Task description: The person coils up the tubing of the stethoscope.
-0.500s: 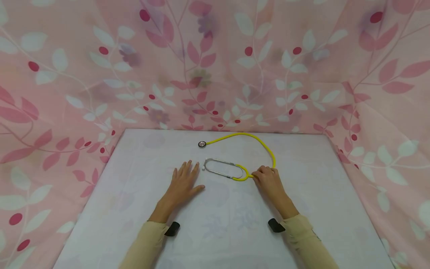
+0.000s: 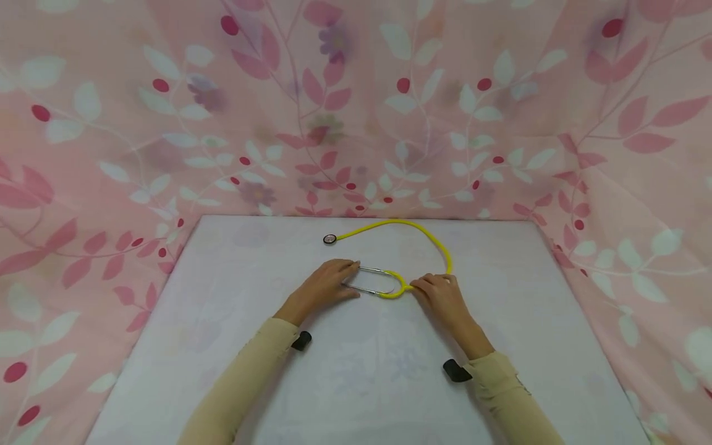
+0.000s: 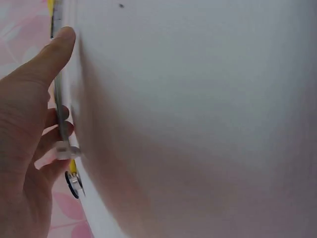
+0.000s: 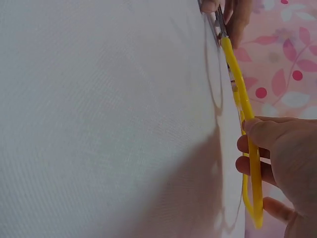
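Note:
A stethoscope with yellow tubing (image 2: 435,236) and metal ear tubes (image 2: 371,270) lies on the white-covered table. Its round chest piece (image 2: 330,239) rests near the back edge. My left hand (image 2: 325,284) grips the earpiece end, thumb on the near side and fingers on the far side; it hides the eartips in the head view. One pale eartip (image 3: 63,149) shows beside the fingers in the left wrist view. With thumb and fingertips, my right hand (image 2: 445,300) pinches the yellow tubing just right of the Y-shaped fork (image 2: 399,287).
Pink leaf-patterned cloth (image 2: 356,123) hangs behind the table and along both sides. The white tablecloth (image 2: 367,383) stretches toward me under both forearms. A dark wrist camera (image 2: 457,371) sits at the right cuff, another dark camera (image 2: 302,341) at the left.
My left hand has moved forward and right from lying flat on the cloth, and now grips the ear tubes. The right hand keeps its pinch on the tubing. The head view has shifted slightly.

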